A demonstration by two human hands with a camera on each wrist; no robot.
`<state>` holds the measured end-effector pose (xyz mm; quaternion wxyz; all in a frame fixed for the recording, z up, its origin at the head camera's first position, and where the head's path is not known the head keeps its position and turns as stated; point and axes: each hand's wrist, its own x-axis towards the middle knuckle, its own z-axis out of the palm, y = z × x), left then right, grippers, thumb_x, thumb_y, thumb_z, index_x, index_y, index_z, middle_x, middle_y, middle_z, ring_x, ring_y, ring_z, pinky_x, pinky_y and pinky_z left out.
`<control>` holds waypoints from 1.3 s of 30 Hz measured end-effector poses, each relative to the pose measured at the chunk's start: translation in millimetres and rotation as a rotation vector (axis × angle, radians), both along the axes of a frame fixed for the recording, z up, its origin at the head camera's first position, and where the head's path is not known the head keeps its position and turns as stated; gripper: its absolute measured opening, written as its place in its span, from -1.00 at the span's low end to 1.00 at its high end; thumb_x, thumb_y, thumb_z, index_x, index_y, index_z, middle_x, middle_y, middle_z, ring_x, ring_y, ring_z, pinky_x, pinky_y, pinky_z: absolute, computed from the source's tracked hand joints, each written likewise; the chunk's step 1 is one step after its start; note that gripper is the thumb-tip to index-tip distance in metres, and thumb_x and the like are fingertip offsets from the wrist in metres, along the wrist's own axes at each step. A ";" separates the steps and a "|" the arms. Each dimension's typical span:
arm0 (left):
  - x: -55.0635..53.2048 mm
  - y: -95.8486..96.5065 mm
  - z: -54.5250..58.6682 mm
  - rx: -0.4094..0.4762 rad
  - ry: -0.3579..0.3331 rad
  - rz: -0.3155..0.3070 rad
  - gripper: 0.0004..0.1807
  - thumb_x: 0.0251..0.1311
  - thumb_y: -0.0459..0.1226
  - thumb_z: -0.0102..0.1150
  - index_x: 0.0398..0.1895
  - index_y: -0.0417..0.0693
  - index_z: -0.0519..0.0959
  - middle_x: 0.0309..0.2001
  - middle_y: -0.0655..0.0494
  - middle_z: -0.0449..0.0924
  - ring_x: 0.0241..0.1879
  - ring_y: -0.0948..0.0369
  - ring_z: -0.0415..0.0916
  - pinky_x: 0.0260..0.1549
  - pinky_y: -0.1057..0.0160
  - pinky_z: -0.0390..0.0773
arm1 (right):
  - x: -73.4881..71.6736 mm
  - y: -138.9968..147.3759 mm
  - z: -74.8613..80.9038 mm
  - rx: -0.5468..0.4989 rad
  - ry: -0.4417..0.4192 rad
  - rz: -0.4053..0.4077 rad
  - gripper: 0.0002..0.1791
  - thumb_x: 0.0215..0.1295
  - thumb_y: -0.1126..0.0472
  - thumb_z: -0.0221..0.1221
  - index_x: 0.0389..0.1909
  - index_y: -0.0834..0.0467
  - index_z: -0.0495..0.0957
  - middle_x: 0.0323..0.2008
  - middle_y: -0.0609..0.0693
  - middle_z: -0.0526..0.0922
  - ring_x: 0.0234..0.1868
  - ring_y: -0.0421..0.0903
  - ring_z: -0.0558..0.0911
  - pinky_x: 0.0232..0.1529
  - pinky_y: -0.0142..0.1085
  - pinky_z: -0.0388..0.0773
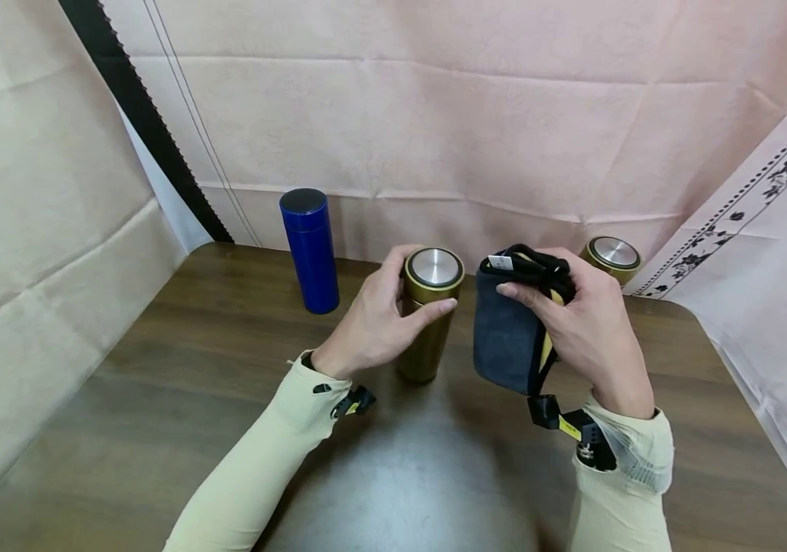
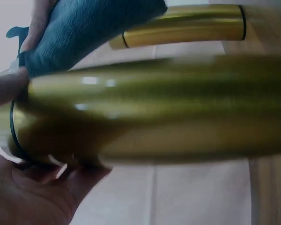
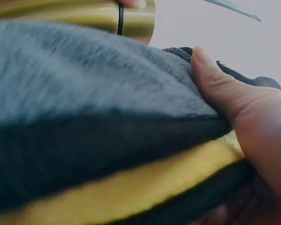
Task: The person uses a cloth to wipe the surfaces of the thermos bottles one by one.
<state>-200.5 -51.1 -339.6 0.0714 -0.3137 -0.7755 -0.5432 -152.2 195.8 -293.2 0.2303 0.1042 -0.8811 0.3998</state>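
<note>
My left hand (image 1: 386,314) grips a gold thermos flask (image 1: 427,337) near its top, thumb on the near side and fingers behind. The flask is upright, its silver-topped lid facing up. In the left wrist view the gold flask (image 2: 154,112) lies across the picture, a black ring below its lid. A folded grey cloth (image 1: 506,330) with black edging and a yellow side hangs from my right hand (image 1: 586,322), pinched between thumb and fingers. It is just right of the flask. In the right wrist view the grey cloth (image 3: 93,75) shows its yellow layer; some fingers are hidden beneath.
A blue flask (image 1: 312,253) with a dark lid stands at the back left of the wooden table (image 1: 159,429). Another gold flask (image 1: 614,257) stands at the back right, partly hidden behind my right hand. Pale fabric (image 1: 434,130) hangs behind the table.
</note>
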 end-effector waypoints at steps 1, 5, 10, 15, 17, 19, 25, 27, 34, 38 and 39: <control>1.1 1.5 -1.3 -0.007 -0.005 -0.020 -0.30 0.27 -0.13 0.40 0.38 -0.01 0.25 0.19 0.09 0.57 0.07 0.24 0.60 0.06 0.19 0.66 | 0.0 0.4 -0.1 0.002 0.001 -0.001 -0.60 0.16 0.05 0.48 0.04 -0.08 0.69 -0.13 -0.05 0.79 -0.20 -0.42 0.63 -0.10 -0.58 0.45; 3.8 3.6 -7.0 -0.080 -0.007 -0.031 -0.31 0.28 -0.08 0.39 0.36 0.05 0.26 0.13 0.15 0.59 -0.07 0.27 0.61 -0.06 0.23 0.66 | 0.8 2.0 -1.0 0.019 -0.027 -0.006 -0.55 0.15 0.05 0.49 0.08 -0.06 0.66 -0.09 -0.04 0.78 -0.15 -0.44 0.62 -0.08 -0.59 0.45; 5.9 1.2 -9.1 -0.128 -0.014 -0.009 -0.30 0.25 -0.02 0.40 0.35 0.09 0.27 0.04 0.18 0.62 -0.29 0.24 0.58 -0.27 0.18 0.63 | 1.5 3.1 -2.8 0.055 -0.073 -0.012 -0.51 0.17 0.04 0.49 0.12 -0.06 0.62 -0.03 -0.03 0.75 -0.06 -0.24 0.64 -0.05 -0.53 0.44; 5.6 -2.6 -7.1 -0.141 -0.040 -0.008 -0.28 0.20 0.00 0.45 0.33 0.11 0.30 -0.01 0.21 0.65 -0.32 0.29 0.64 -0.29 0.20 0.66 | 0.0 3.3 -8.6 0.079 -0.036 0.033 -0.52 0.18 0.20 0.48 0.12 0.08 0.58 -0.03 0.08 0.73 -0.02 0.01 0.68 0.00 -0.42 0.45; 5.7 -3.5 -6.3 -0.153 -0.044 -0.003 -0.27 0.17 0.02 0.46 0.33 0.12 0.31 0.01 0.23 0.64 -0.27 0.30 0.65 -0.26 0.20 0.66 | -0.3 3.1 -12.6 0.083 -0.010 0.053 -0.49 0.14 0.28 0.47 0.12 0.13 0.55 -0.06 0.11 0.72 -0.02 0.04 0.67 0.01 -0.43 0.43; 6.2 -4.3 -5.2 -0.175 -0.031 0.015 -0.24 0.17 0.06 0.45 0.36 0.12 0.31 0.00 0.24 0.61 -0.28 0.27 0.59 -0.30 0.23 0.62 | -0.1 2.4 -16.6 0.085 0.019 0.060 -0.45 0.10 0.35 0.47 0.12 0.17 0.52 -0.09 0.12 0.70 -0.03 0.04 0.67 0.02 -0.44 0.42; 6.5 -7.2 3.1 -0.102 -0.034 -0.001 -0.22 0.24 0.00 0.40 0.45 -0.01 0.30 0.26 0.15 0.50 0.19 0.29 0.54 0.26 0.35 0.52 | 4.7 -2.7 -32.3 0.041 0.188 0.083 -0.36 -0.13 0.52 0.51 0.04 0.26 0.51 -0.11 0.09 0.64 -0.10 -0.09 0.58 0.01 -0.53 0.38; 5.2 -9.3 6.2 -0.073 -0.026 -0.014 -0.28 0.25 -0.07 0.41 0.42 -0.03 0.36 0.28 0.13 0.52 0.26 0.27 0.53 0.32 0.29 0.49 | 7.2 -4.8 -39.3 0.020 0.270 0.119 -0.36 -0.18 0.57 0.50 0.01 0.30 0.51 -0.11 0.10 0.62 -0.10 -0.10 0.56 0.05 -0.55 0.40; 1.1 -14.1 10.8 -0.020 -0.027 -0.042 -0.39 0.25 -0.14 0.43 0.35 -0.01 0.52 0.16 0.08 0.64 0.12 0.22 0.66 0.13 0.29 0.64 | 6.1 -16.1 -56.0 0.167 0.504 0.182 -0.53 -0.08 0.49 0.41 -0.05 0.31 0.58 -0.10 0.18 0.61 -0.03 0.06 0.60 0.09 -0.27 0.59; 1.3 -13.9 12.6 -0.009 -0.030 -0.055 -0.41 0.25 -0.14 0.42 0.35 0.01 0.53 0.21 0.10 0.64 0.14 0.24 0.64 0.04 0.32 0.67 | 8.3 -21.7 -58.5 0.310 0.613 0.157 -0.55 -0.05 0.47 0.41 -0.05 0.23 0.66 -0.15 0.17 0.63 -0.08 0.11 0.63 -0.08 -0.02 0.69; 1.4 -13.6 13.2 -0.011 -0.029 -0.060 -0.42 0.26 -0.14 0.41 0.35 0.02 0.54 0.22 0.11 0.64 0.16 0.25 0.63 0.03 0.32 0.68 | 9.4 -22.5 -58.6 0.336 0.633 0.160 -0.54 -0.05 0.46 0.42 -0.03 0.22 0.66 -0.16 0.16 0.63 -0.09 0.11 0.63 -0.10 0.00 0.71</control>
